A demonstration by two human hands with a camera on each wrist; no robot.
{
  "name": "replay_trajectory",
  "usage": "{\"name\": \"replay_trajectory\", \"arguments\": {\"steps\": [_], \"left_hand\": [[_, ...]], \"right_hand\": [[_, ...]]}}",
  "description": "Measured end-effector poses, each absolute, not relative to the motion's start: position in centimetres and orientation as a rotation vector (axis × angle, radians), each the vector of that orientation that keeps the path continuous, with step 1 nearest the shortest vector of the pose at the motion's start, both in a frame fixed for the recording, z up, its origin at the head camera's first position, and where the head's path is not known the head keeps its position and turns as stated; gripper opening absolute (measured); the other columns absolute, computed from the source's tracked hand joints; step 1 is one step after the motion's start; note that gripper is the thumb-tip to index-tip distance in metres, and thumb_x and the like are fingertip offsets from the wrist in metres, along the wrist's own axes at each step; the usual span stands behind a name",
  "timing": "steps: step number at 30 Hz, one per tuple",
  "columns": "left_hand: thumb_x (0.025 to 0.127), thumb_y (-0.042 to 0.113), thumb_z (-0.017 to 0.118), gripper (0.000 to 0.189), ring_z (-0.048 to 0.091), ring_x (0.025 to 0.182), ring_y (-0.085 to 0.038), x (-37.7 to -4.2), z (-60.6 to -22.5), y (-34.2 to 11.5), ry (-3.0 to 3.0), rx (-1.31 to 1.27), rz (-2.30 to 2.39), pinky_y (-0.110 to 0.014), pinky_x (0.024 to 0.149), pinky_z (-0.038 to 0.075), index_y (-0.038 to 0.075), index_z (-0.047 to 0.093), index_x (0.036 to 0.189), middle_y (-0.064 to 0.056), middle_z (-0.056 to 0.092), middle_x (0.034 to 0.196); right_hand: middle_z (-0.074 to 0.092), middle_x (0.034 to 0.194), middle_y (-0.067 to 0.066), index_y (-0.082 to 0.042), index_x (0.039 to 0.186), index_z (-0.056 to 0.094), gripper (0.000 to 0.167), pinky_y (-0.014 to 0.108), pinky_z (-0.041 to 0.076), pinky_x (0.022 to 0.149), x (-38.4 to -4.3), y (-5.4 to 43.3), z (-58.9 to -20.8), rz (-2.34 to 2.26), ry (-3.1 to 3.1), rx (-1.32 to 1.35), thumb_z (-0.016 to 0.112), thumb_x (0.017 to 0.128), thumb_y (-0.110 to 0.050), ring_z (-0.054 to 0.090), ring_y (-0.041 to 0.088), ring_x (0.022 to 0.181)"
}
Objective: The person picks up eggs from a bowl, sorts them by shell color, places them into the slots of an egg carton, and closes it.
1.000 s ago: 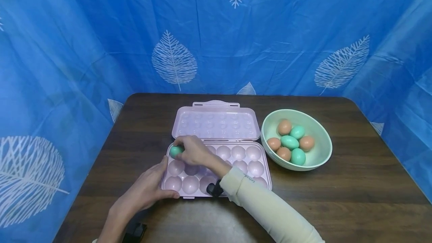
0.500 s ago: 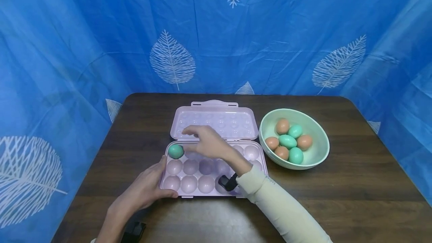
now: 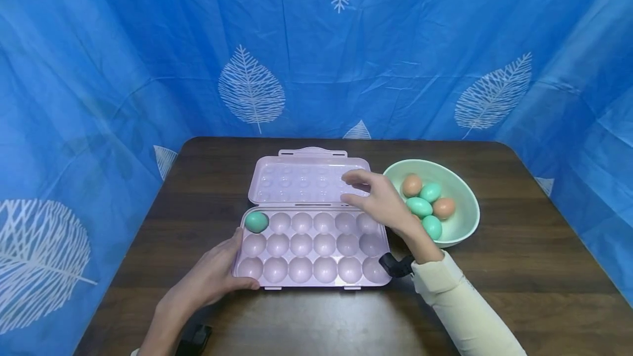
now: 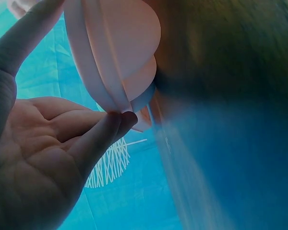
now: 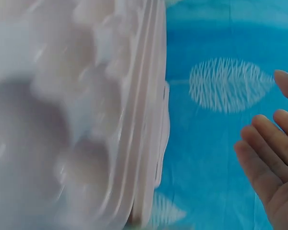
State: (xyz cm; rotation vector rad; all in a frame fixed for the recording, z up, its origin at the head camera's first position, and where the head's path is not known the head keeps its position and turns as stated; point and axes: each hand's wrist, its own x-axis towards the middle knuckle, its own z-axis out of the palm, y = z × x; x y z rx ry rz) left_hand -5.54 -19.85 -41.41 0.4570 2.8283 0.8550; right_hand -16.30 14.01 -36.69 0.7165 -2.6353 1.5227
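Note:
A pink plastic egg carton (image 3: 301,244) lies on the table with its lid (image 3: 306,180) laid back behind it. One green egg (image 3: 256,222) sits in its back left cup. My left hand (image 3: 212,271) holds the carton's left end, thumb at the front and fingers along the side; the left wrist view shows fingertips against the carton's edge (image 4: 103,91). Above the carton's right part, my right hand (image 3: 381,196) is in the air with nothing in its relaxed fingers. Its sleeve and wrist lie partly in front of a pale green bowl (image 3: 457,229).
The bowl stands right of the carton and holds several green eggs (image 3: 418,207) and brown eggs (image 3: 444,208); the hand hides part of them. The dark wooden table (image 3: 534,235) meets a blue leaf-print curtain (image 3: 395,70) at its back edge.
My right hand let go of the green egg in the back left cup and moved right, toward the bowl. My left hand has stayed at the carton's left end.

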Motion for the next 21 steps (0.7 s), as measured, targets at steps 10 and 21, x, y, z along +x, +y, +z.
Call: {"name": "replay_trajectory", "arguments": {"steps": [10,21], "left_hand": [[0.068,0.045,0.089,0.121,0.047,0.129,-0.042,-5.5,-41.5,-19.8,2.824,0.450,0.849,-0.057,0.104,0.038,-0.015,0.022,0.149,-0.031,0.041,0.146],[0.070,0.050,0.086,0.120,0.044,0.131,-0.045,-5.3,-41.3,-19.7,2.817,0.424,0.830,-0.058,0.105,0.037,-0.016,0.023,0.148,-0.033,0.037,0.148]], "right_hand": [[0.064,0.119,0.022,0.005,0.122,0.063,0.039,0.049,0.046,0.100,-15.7,21.0,-38.2,1.404,-2.686,0.503,0.075,0.088,-0.009,0.060,0.037,0.114],[0.058,0.129,0.029,0.010,0.130,0.056,0.044,0.058,0.043,0.099,-16.0,25.9,-39.1,1.107,-2.922,0.343,0.068,0.093,-0.008,0.052,0.044,0.121]]}}
